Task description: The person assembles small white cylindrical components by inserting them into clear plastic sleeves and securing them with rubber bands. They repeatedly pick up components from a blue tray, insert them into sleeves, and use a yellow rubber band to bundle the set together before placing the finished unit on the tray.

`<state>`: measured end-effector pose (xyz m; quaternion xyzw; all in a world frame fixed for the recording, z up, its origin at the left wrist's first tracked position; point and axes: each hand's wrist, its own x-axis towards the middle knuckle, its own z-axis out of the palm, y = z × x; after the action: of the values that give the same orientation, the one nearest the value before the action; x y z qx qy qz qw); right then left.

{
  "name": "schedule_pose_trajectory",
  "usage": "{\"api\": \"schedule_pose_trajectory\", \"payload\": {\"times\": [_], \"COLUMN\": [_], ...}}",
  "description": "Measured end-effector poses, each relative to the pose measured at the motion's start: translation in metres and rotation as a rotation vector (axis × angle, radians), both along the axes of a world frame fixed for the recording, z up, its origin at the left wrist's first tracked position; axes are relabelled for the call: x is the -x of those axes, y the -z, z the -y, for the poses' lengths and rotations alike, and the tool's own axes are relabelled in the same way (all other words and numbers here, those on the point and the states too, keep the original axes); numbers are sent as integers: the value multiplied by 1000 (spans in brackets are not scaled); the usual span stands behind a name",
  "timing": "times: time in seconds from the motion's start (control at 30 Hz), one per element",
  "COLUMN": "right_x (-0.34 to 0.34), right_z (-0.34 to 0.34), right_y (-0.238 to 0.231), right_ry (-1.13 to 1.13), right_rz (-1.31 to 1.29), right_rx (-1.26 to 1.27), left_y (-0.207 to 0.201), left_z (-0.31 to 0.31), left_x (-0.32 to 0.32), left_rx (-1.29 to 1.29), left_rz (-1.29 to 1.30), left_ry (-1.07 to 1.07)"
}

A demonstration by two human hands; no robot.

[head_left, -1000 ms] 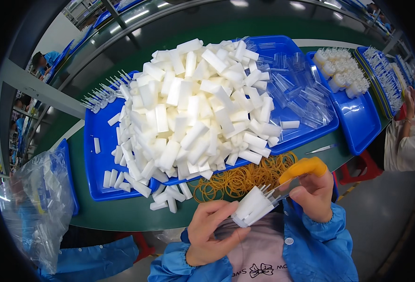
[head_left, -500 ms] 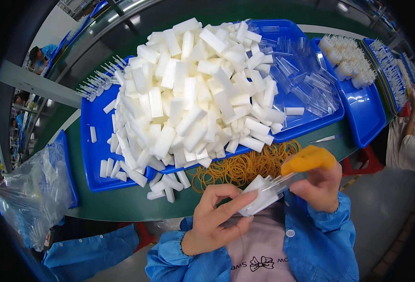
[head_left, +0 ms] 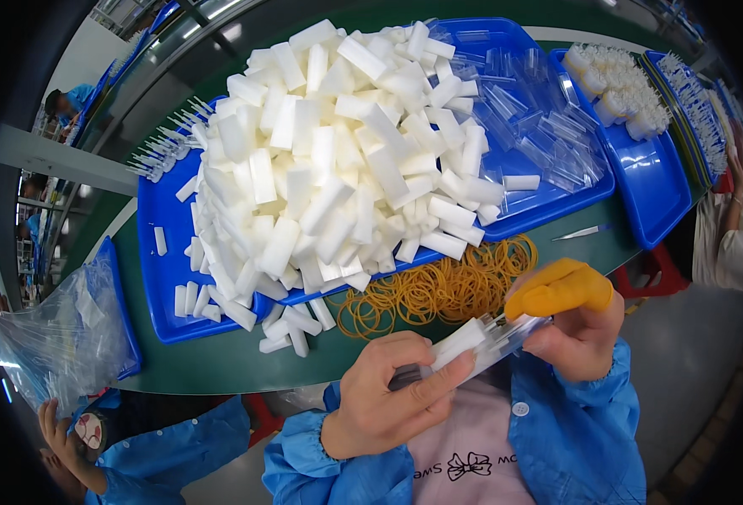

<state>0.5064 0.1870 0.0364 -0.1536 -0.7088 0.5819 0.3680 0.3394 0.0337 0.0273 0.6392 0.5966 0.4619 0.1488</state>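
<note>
My left hand [head_left: 396, 389] is closed around a white foam block [head_left: 457, 340] and the lower end of clear plastic pieces [head_left: 506, 342], in front of my chest. My right hand [head_left: 572, 320] wears yellow covers on some fingers. Its thumb and fingers pinch the far end of those clear pieces, where thin rods or edges stick out. How the foam and plastic fit together is partly hidden by my fingers. Just beyond my hands lies a heap of tan rubber bands [head_left: 439, 286] on the green table [head_left: 220, 367].
A large blue tray [head_left: 166, 290] carries a high pile of white foam blocks [head_left: 329, 168], with clear plastic sleeves [head_left: 548, 143] at its right. Tweezers [head_left: 580, 231] lie near another blue tray [head_left: 653, 198]. At lower left, a co-worker's hand [head_left: 68, 442] is beside a plastic bag [head_left: 68, 328].
My right fingers have curled down over the end of the clear pieces, which lie less steeply. The co-worker's hand has come into view at lower left.
</note>
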Motion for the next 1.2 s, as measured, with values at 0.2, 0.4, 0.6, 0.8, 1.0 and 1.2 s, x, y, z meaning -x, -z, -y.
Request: {"api": "schedule_pose_trajectory", "payload": {"times": [0.2, 0.4, 0.6, 0.8, 1.0, 1.2], "right_x": [1, -2, 2, 6, 4, 7], "right_z": [0, -6, -7, 0, 25, 51], "right_y": [3, 1, 4, 12, 25, 24], "right_ry": [-59, -75, 67, 185, 325, 384], "right_rz": [-43, 4, 47, 46, -63, -35], "right_rx": [28, -71, -107, -270, -236, -319], "left_y": [3, 6, 32, 30, 26, 24], "left_z": [1, 2, 3, 2, 7, 11], "left_x": [0, -13, -5, -5, -7, -12], "left_rx": [-28, -47, 113, 33, -5, -39], "left_rz": [35, 494, 952, 1228, 1001, 959], "left_ry": [32, -238, -37, -43, -42, 9]}}
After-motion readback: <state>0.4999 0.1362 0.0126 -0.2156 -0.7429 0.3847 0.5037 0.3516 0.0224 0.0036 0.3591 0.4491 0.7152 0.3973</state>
